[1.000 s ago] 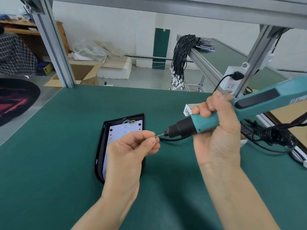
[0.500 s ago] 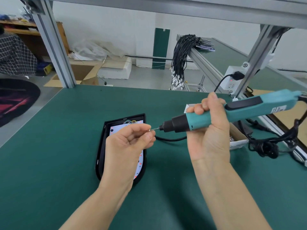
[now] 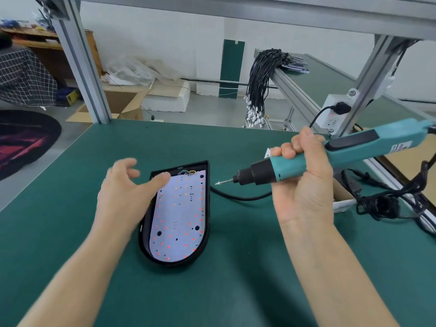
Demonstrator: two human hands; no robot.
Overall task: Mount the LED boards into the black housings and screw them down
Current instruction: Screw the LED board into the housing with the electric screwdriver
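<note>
A black housing [image 3: 205, 199] lies on the green bench mat, rounded end toward me. A white LED board [image 3: 179, 215] with red and orange dots sits inside it, coloured wires at its far end. My left hand [image 3: 125, 192] hovers over the housing's left rim, fingers spread and blurred, thumb over the board's far left corner. My right hand [image 3: 304, 185] grips a teal electric screwdriver [image 3: 306, 159] held nearly level. Its bit [image 3: 224, 182] points left, with a small screw on the tip, just right of the housing's far end.
A small cardboard box [image 3: 342, 199] stands behind my right hand. A tangle of black cable [image 3: 387, 204] lies at the right, and the housing's black lead [image 3: 240, 197] runs across the mat. A white power socket [image 3: 335, 114] hangs on the aluminium frame post.
My left hand let go at the bit tip, opened and swung left off the board, uncovering it. The screwdriver stayed about level with a screw on its tip.
</note>
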